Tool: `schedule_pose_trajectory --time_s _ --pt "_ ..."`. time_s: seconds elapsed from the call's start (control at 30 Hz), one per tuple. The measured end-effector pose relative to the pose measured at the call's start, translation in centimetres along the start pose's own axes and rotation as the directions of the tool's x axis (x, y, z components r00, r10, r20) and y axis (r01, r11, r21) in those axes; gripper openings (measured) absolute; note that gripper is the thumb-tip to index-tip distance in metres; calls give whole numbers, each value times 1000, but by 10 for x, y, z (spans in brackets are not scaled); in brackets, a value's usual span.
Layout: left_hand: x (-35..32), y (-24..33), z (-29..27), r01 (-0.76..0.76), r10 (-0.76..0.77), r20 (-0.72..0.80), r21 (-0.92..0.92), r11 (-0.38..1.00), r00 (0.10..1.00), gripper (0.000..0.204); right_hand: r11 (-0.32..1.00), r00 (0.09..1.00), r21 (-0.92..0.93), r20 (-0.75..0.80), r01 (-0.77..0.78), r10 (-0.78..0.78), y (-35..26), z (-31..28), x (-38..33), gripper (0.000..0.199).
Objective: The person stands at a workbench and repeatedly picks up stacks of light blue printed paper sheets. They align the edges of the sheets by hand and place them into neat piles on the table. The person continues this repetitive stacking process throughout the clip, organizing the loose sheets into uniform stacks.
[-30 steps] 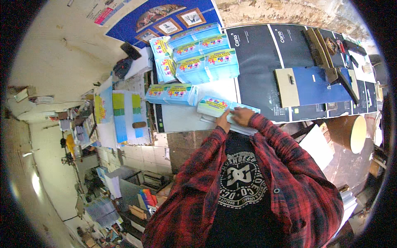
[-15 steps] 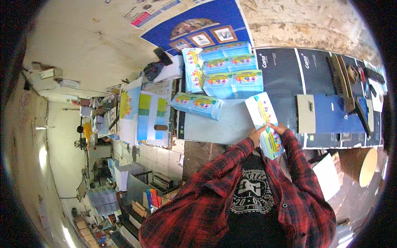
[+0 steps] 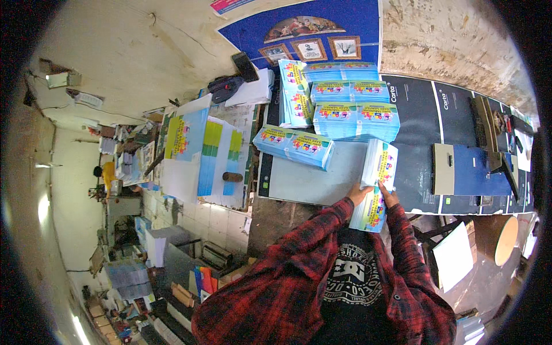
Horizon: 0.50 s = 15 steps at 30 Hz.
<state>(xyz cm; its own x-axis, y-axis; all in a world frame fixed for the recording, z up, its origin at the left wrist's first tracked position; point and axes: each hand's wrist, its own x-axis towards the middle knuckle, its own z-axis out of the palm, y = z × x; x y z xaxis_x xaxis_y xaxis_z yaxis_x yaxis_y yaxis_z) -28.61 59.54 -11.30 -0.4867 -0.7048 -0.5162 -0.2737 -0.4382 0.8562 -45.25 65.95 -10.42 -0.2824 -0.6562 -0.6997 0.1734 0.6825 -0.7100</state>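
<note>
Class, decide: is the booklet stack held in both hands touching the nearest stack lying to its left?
Apart. The head view shows bare grey table surface between the held stack and the lying stack.

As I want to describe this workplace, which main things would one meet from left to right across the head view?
Yellow-and-blue printed sheets → brown block → nearer left booklet stack → held booklet stack (left hand and right hand) → blue-and-beige board.
</note>
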Motion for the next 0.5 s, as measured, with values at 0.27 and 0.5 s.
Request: schedule_pose_trajectory --time_s 0.27,0.5 --pt "-30 20 -72 7 15 87 -247 969 996 52 948 952 96 -68 304 -298 -2 54 -24 51" --pt "-43 13 -109 44 21 138 -452 891 990 47 952 945 -92 -130 292 -302 -7 29 -46 72"
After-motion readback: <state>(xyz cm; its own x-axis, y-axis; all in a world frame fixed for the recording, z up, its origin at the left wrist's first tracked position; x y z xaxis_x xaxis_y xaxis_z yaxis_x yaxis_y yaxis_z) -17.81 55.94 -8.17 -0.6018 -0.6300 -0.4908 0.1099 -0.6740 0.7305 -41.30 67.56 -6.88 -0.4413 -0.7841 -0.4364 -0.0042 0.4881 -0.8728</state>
